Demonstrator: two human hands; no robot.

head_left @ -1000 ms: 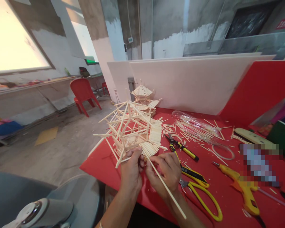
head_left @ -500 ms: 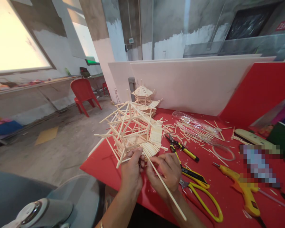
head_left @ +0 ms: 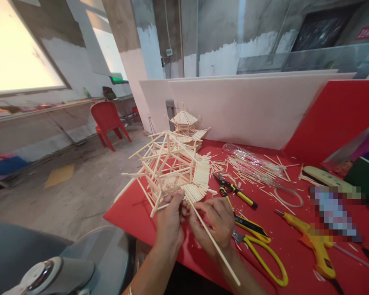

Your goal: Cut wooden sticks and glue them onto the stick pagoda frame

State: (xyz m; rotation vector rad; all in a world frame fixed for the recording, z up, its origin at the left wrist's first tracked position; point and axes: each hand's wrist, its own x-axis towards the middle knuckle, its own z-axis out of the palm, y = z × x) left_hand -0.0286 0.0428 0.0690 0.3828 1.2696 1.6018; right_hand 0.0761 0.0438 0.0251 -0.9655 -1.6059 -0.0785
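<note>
A roof-like frame of thin wooden sticks (head_left: pixel 172 168) rests on the red table (head_left: pixel 135 213) near its left corner. My left hand (head_left: pixel 169 223) pinches the frame's near edge, fingers closed on it. My right hand (head_left: pixel 217 225) is closed on a long wooden stick (head_left: pixel 215 243), holding its far end against the frame's edge beside the left fingers. The stick runs back over my right wrist.
A small finished stick pavilion (head_left: pixel 186 123) stands behind the frame. To the right lie black-and-yellow pliers (head_left: pixel 235 190), a yellow utility knife (head_left: pixel 250 226), yellow scissors (head_left: pixel 263 258), a yellow glue gun (head_left: pixel 315 243), a tape ring (head_left: pixel 289 196) and loose sticks in plastic (head_left: pixel 252 166). A red chair (head_left: pixel 107 121) stands on the floor.
</note>
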